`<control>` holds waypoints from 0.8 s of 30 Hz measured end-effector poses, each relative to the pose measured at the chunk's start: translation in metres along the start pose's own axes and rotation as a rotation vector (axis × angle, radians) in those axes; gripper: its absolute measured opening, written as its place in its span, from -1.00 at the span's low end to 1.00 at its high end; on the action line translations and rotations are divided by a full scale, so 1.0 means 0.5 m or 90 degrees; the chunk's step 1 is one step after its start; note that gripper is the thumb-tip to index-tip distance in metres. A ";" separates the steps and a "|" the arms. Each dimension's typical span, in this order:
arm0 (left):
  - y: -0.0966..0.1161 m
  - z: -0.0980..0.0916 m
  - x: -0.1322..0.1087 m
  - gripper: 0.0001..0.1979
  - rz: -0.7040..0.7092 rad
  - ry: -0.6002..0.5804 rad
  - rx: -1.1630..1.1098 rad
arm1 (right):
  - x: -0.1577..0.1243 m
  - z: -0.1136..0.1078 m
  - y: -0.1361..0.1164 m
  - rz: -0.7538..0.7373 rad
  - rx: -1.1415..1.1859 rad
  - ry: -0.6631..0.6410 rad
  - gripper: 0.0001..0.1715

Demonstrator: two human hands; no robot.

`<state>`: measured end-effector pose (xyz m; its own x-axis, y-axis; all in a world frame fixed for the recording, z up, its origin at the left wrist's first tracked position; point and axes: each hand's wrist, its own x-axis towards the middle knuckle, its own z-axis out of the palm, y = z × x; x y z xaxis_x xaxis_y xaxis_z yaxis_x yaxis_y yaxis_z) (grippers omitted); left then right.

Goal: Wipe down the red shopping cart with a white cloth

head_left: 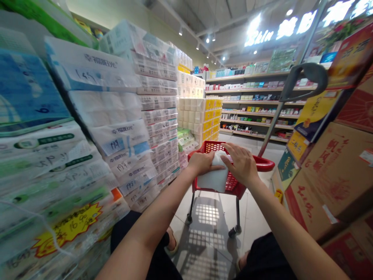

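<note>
A white, soft-looking pack stands in front of me at the near side of a red wheeled shopping basket. My left hand grips its upper left side, with the thumb and fingers pressed on the wrapping. On the upper right, my right hand bends over the pack, its thumb and fingers against the top edge. What kind of goods the pack holds cannot be made out. The basket's long pole ends in a grey handle that leans to the right. Most of the basket's inside is hidden behind my hands and the pack.
Tall stacks of wrapped tissue packs line the left, with a yellow price tag low down. Cardboard boxes are piled on the right. Shelves of small goods stand at the back. Tiled floor lies between my feet.
</note>
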<state>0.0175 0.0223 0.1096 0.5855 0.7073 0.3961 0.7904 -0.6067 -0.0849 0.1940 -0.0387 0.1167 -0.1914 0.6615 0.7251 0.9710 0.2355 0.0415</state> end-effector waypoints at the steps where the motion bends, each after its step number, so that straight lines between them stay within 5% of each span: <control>1: 0.008 0.005 0.000 -0.34 -0.002 0.018 -0.006 | 0.006 0.003 -0.014 -0.008 0.007 -0.013 -0.40; 5: 0.020 0.012 -0.001 -0.40 0.025 0.054 -0.059 | 0.019 0.026 -0.029 0.005 0.003 -0.113 -0.46; 10: -0.036 -0.008 -0.011 -0.41 0.171 0.014 -0.156 | 0.008 0.026 0.029 -0.028 0.028 -0.143 -0.45; 15: -0.063 0.004 -0.022 -0.50 0.206 0.042 -0.243 | 0.002 0.008 0.071 -0.082 0.064 -0.148 -0.42; 19: -0.032 0.020 -0.019 -0.27 0.206 0.087 -0.296 | 0.002 0.014 0.039 -0.137 0.033 -0.143 -0.43; 24: -0.015 0.028 -0.017 -0.32 0.210 0.134 -0.325 | -0.003 0.030 -0.026 -0.099 -0.041 -0.132 -0.40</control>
<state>0.0091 0.0262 0.0942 0.6937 0.3995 0.5993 0.3596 -0.9131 0.1923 0.1795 -0.0320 0.1047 -0.3574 0.7546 0.5504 0.9336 0.3042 0.1892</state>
